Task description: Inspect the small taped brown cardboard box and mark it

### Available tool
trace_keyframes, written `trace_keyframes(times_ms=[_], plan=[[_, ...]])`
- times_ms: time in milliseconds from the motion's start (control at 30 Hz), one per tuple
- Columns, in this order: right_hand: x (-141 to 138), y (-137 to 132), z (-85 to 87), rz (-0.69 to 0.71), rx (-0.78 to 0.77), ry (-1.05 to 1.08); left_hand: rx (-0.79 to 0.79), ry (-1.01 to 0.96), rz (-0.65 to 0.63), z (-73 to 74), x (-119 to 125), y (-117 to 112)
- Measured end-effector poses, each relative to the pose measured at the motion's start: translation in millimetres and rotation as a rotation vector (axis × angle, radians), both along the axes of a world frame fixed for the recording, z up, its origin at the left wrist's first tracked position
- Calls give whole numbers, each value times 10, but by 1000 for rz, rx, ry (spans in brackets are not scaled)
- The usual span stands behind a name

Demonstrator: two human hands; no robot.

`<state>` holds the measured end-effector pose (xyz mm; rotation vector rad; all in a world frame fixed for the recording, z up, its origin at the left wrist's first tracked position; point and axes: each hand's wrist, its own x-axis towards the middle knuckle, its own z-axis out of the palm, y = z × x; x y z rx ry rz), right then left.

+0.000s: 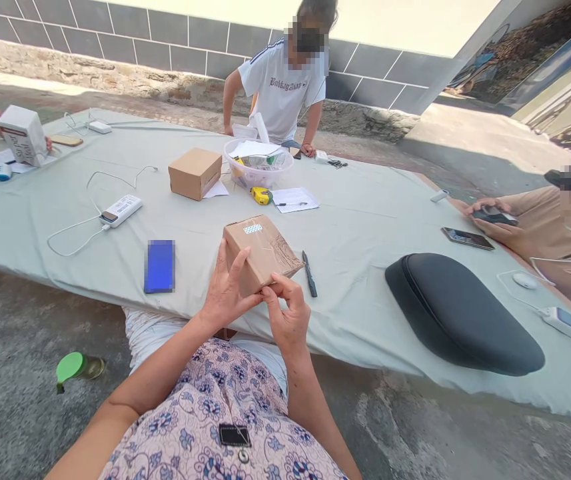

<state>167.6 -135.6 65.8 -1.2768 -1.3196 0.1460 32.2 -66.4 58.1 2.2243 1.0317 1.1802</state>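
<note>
A small brown cardboard box (pixel 264 248), taped and with a white label on top, is held tilted over the near edge of the table (pixel 355 233). My left hand (pixel 226 287) grips its near left side with the fingers spread over the cardboard. My right hand (pixel 288 308) pinches the box's lower right corner, fingers curled. A black pen (pixel 309 274) lies on the cloth just right of the box.
A blue phone (pixel 159 266), a white power bank (pixel 120 210) with its cable, a second cardboard box (pixel 194 173), a clear bowl (pixel 258 165), a yellow tape measure (pixel 261 195) and a paper sheet (pixel 294 199) lie beyond. A black seat cushion (pixel 460 313) lies right. Other people work around the table.
</note>
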Motion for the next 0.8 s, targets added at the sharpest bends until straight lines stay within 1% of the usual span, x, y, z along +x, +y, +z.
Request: trace_keyframes(times_ms=[133,233,400,600,700,800], plan=[[104,-11,33,-28,-53,-42,-22,-1,9,1,-17,4],[189,-9,40,-36,-52,-69,-36,8,11,7,-20,5],[299,20,9,-36,-75,-41,-43,20,4,16,-35,8],[458,86,-12,-156,-118,-23,-20,24,-17,4,-56,29],[541,130,-76,-199,-187,-11,53,43,14,-7,-59,47],[553,180,-224,-159,-245,1,199,90,117,-16,-64,66]])
